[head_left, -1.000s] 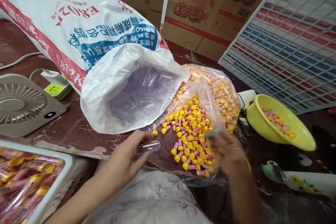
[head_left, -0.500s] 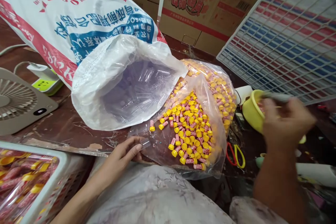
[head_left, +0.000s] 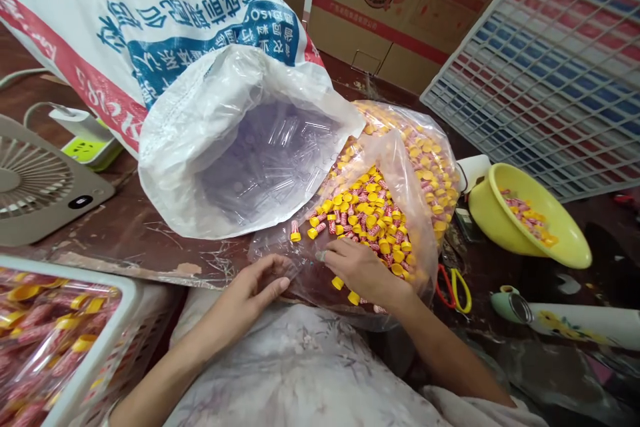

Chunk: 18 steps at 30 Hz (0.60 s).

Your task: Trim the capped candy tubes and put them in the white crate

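Observation:
My left hand [head_left: 260, 283] is at the table's front edge, fingers curled round what looks like a clear plastic tube, barely visible against the plastic sheet. My right hand [head_left: 357, 268] reaches over the small red-and-white patterned pieces with yellow caps [head_left: 373, 203]. Its fingertips are pinched together on a small pale thing that I cannot make out. The pieces spill from a clear plastic bag [head_left: 425, 267]. Behind my hands, a white woven sack [head_left: 170, 193] lies with its mouth open, showing clear plastic tubes [head_left: 280, 153] inside.
A yellow bowl [head_left: 483, 213] with more pieces stands at right. Scissors [head_left: 460, 290] and a floral-patterned cylinder [head_left: 590, 325] lie nearby. At left are a fan [head_left: 45, 193] and a white basket [head_left: 127, 300] of filled tubes. A wire rack [head_left: 540, 80] and cardboard boxes [head_left: 370, 27] stand behind.
My right hand has moved left from the yellow bowl to the pile of capped pieces. The bowl, lifted or tipped before, now stands free. My left hand has stayed near the table edge.

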Available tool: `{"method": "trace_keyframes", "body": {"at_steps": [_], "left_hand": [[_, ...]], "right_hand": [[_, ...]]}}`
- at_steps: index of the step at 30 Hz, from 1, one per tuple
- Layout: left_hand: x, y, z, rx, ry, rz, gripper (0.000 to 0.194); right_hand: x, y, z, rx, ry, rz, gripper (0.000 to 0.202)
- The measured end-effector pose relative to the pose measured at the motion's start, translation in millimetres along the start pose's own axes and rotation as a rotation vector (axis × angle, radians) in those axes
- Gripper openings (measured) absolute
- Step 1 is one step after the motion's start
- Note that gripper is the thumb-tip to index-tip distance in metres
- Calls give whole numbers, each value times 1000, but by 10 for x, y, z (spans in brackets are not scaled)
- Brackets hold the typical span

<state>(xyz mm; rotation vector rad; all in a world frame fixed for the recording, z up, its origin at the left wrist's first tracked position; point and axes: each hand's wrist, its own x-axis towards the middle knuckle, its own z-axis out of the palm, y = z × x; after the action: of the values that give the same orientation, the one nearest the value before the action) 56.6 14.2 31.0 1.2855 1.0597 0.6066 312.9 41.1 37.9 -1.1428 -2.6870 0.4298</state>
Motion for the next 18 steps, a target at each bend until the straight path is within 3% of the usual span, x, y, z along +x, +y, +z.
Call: {"method": "trace_keyframes", "body": {"at_steps": [3,5,8,12,16,18], "left_hand": [[34,24,43,16,-32,19,32],[48,53,59,15,-70,35,33],[53,77,78,-28,-102,53,33],[55,67,132,-191,-91,34,30],[79,79,211,-495,-90,15,25],[95,91,239,-590,-63,27,25]], "right_hand": [[97,-170,30,339,347,153,7],[153,-294,47,537,460,235,11],[191,-407,71,630,447,248,11],[165,-444,109,478,360,128,17],[153,-491,209,190,355,54,65],[167,-525,275,84,413,64,69]]}}
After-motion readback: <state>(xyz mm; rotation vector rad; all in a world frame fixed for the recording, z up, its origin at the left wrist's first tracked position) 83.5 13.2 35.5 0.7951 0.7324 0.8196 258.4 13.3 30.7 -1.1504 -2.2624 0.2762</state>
